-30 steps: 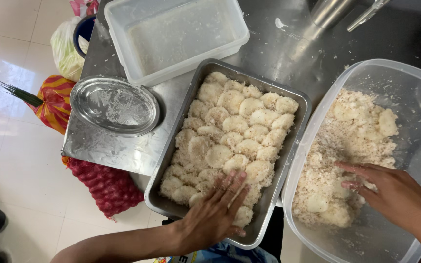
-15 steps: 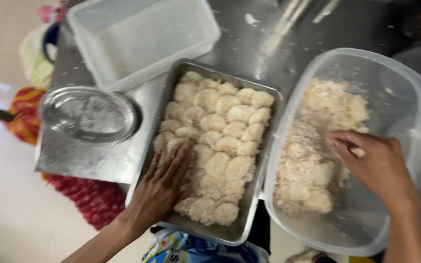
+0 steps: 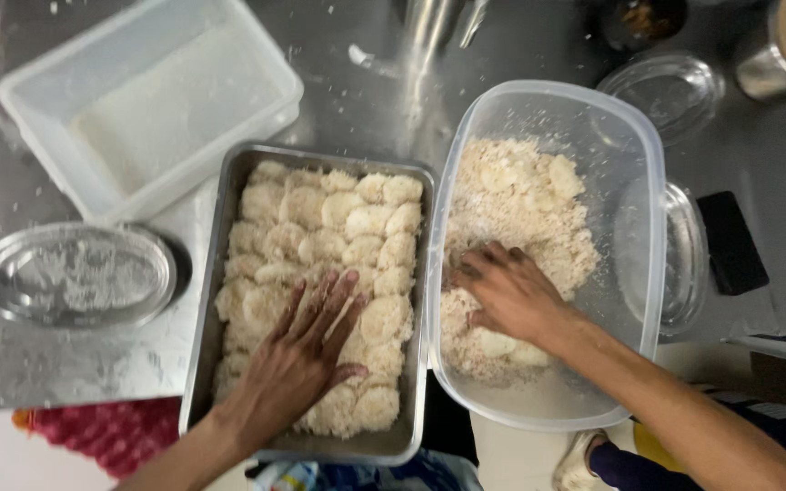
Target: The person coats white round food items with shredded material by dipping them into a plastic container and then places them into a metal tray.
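Pressing flat on the rows of pale round patties, the left hand lies palm down in the metal baking tray, its fingers spread wide and straight, gripping nothing. The right hand is inside the clear plastic tub just beside the tray, its fingers curled down into the crumbly white mixture; whether they have closed around a lump of it I cannot tell, since the fingertips are buried. A few more shaped patties lie at the near end of the tub, under and around that hand.

To do this well, I judge that the flat hand should stay light, since the patties look soft and crumbly and firm pressure could crack them or smear them into their neighbours. The tray is almost full, with its rows touching, so any new piece would want a bare spot near a wall, not on top of another. The digging hand would do best to gather a portion that matches the ones already laid.

An empty white rectangular container stands behind the tray on the steel table, and an oval metal dish sits to the tray's left.
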